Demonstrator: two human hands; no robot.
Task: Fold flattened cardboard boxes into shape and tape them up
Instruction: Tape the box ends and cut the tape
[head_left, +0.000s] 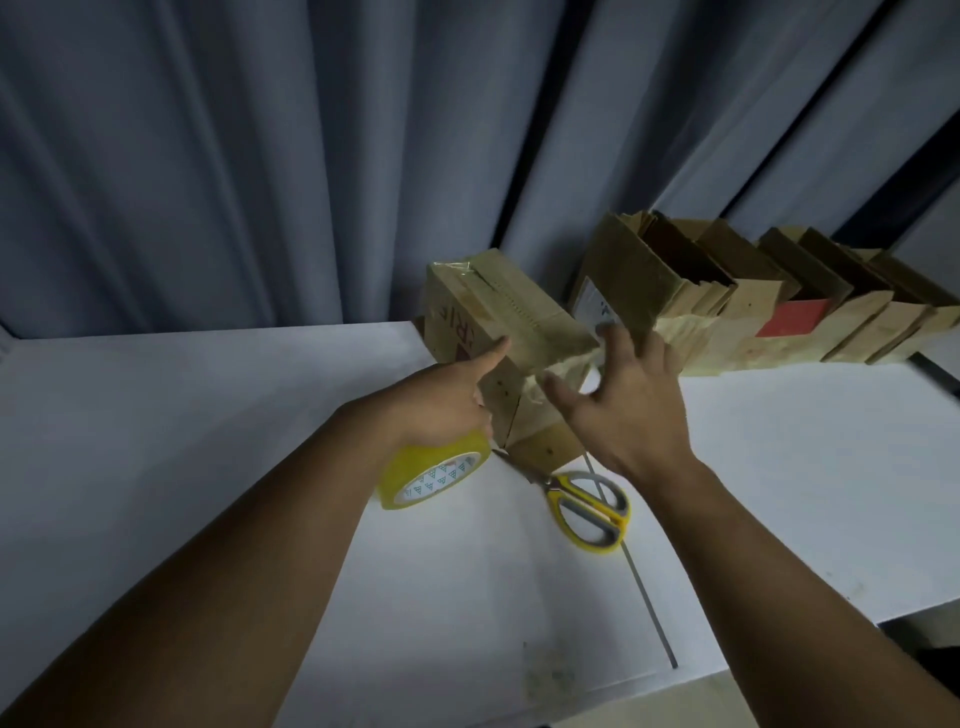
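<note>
A folded cardboard box (524, 312) stands on the white table (208, 441), its top seam covered with clear tape. My left hand (441, 405) grips a yellow tape roll (431, 475) against the box's near left side. Its index finger stretches out and touches the box's top edge. My right hand (628, 400) hovers at the box's near right corner with fingers spread and holds nothing. Crinkled tape shows on the box's end between the two hands.
Yellow-handled scissors (587, 506) lie on the table just in front of the box. A row of several open cardboard boxes (727, 291) stands at the back right. A grey curtain (260, 156) hangs behind the table. A seam (644, 587) splits the tabletop.
</note>
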